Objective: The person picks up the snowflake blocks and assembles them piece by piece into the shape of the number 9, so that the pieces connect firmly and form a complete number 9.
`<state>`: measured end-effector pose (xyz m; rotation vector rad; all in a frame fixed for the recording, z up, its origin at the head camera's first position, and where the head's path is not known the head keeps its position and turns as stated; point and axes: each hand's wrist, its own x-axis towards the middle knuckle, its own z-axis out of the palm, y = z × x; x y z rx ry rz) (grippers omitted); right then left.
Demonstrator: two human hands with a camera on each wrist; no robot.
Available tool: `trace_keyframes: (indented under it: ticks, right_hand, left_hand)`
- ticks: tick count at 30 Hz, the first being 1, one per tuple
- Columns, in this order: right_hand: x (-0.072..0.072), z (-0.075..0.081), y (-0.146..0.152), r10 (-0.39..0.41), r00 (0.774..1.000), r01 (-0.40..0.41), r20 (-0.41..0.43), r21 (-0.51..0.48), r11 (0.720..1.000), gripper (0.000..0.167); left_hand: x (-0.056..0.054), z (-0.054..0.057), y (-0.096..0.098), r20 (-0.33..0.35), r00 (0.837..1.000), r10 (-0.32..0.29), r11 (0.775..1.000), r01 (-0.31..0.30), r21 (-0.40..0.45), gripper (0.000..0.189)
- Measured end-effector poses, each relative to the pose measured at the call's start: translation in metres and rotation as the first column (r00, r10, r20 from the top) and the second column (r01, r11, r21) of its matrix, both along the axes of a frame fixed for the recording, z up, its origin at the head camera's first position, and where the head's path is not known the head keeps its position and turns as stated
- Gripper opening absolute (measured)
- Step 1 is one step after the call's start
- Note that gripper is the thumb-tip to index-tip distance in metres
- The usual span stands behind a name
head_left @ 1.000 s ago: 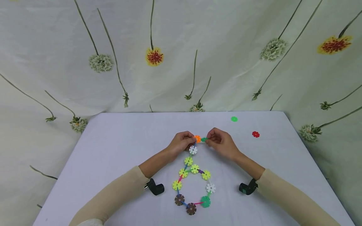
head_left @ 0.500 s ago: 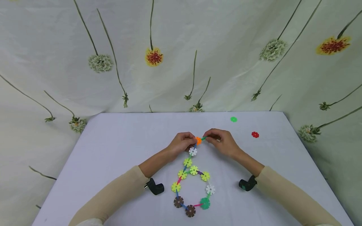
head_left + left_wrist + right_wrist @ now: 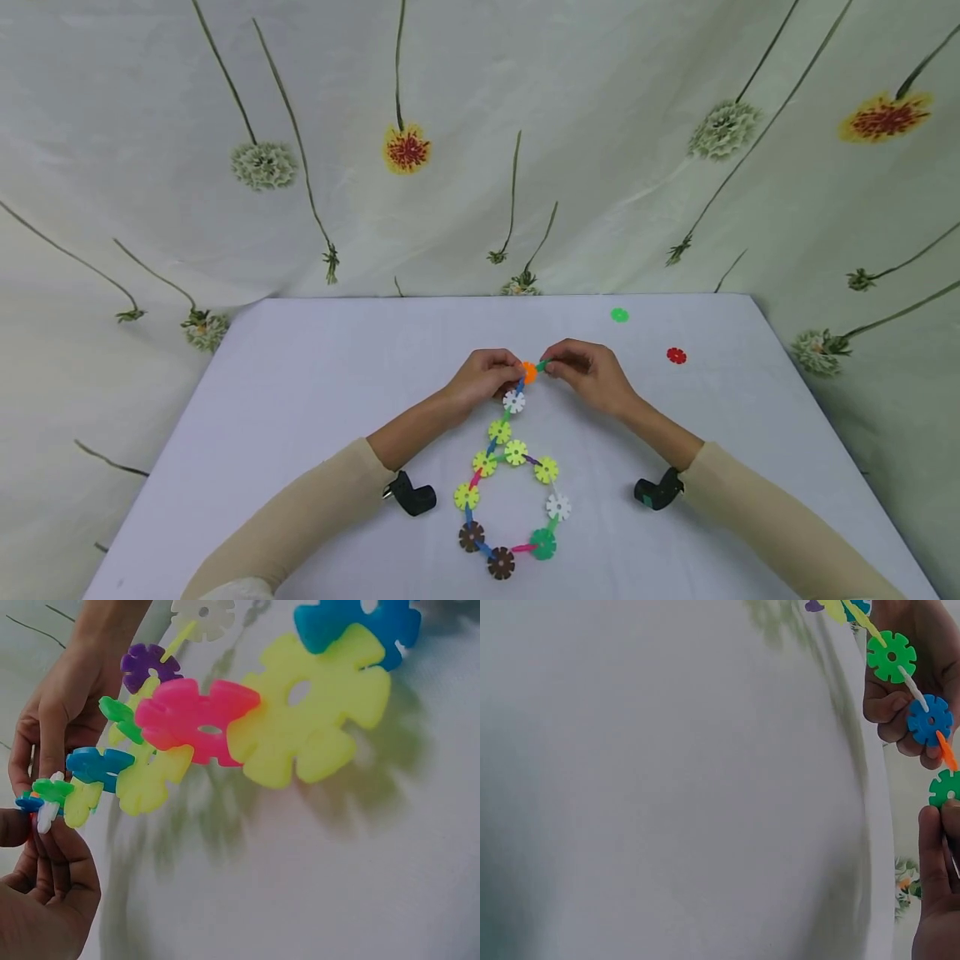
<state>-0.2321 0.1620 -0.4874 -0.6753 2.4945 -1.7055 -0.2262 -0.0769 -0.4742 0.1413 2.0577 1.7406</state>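
A chain of notched plastic interlocking discs lies on the table, its near part forming a ring with a yellow disc [image 3: 467, 497] and a brown disc [image 3: 501, 563]. The chain's far end is lifted, where my left hand [image 3: 483, 375] pinches the orange disc [image 3: 530, 373] beside a blue disc [image 3: 930, 720]. Between thumb and fingers, my right hand [image 3: 588, 379] holds a green disc [image 3: 943, 787]. Its edge meets the orange disc; how deep the slots sit is too small to tell. In the left wrist view, a pink disc [image 3: 196, 720] in the chain is close to the camera.
A loose light-green disc [image 3: 619, 315] lies near the back edge of the white table [image 3: 337, 350], with a loose red disc [image 3: 677, 356] farther right. Black wrist cameras [image 3: 412, 496] hang under both forearms. A flower-printed cloth [image 3: 600, 167] stands behind.
The green disc has tilted, and my right hand has shifted slightly left. The orange disc has moved a little right and nearer; the ring's near end has slid slightly toward me.
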Motion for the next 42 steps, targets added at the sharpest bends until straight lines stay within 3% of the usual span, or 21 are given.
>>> trace_keyframes:
  ticks: [6, 15, 19, 23, 31, 36, 42]
  right_hand:
    - [0.000, -0.007, 0.000, -0.002, 0.998, 0.004, 0.064, -0.030, 1.000, 0.011]
    - [0.002, -0.010, 0.002, -0.009, 1.000, 0.009, 0.013, 0.015, 1.000, 0.010]
    - [0.005, -0.008, 0.002, 0.028, 0.994, -0.019, -0.107, 0.086, 0.996, 0.012]
    - [0.006, -0.003, 0.003, 0.078, 0.967, -0.036, -0.241, 0.171, 0.985, 0.017]
    - [0.007, 0.003, 0.006, 0.101, 0.936, -0.012, -0.337, 0.258, 0.966, 0.021]
    - [0.004, -0.004, 0.005, 0.113, 0.934, -0.014, -0.340, 0.278, 0.960, 0.022]
    - [-0.003, -0.011, 0.002, 0.054, 0.966, 0.018, -0.253, 0.271, 0.962, 0.024]
  left_hand:
    - [0.000, -0.001, 0.001, 0.014, 1.000, 0.006, 1.000, -0.006, -0.006, 0.017]
    - [0.000, -0.007, 0.002, 0.020, 1.000, 0.011, 1.000, -0.010, -0.021, 0.017]
    - [0.002, -0.007, 0.001, -0.010, 1.000, -0.005, 0.999, 0.004, -0.038, 0.016]
    - [0.002, -0.004, 0.002, -0.046, 0.999, -0.028, 0.998, 0.026, -0.055, 0.015]
    - [-0.002, 0.001, 0.007, -0.080, 0.993, -0.084, 0.994, 0.078, -0.079, 0.016]
    - [-0.002, -0.004, 0.005, -0.082, 0.994, -0.073, 0.994, 0.067, -0.083, 0.016]
    - [-0.001, -0.004, -0.001, -0.082, 0.995, -0.056, 0.995, 0.049, -0.087, 0.015]
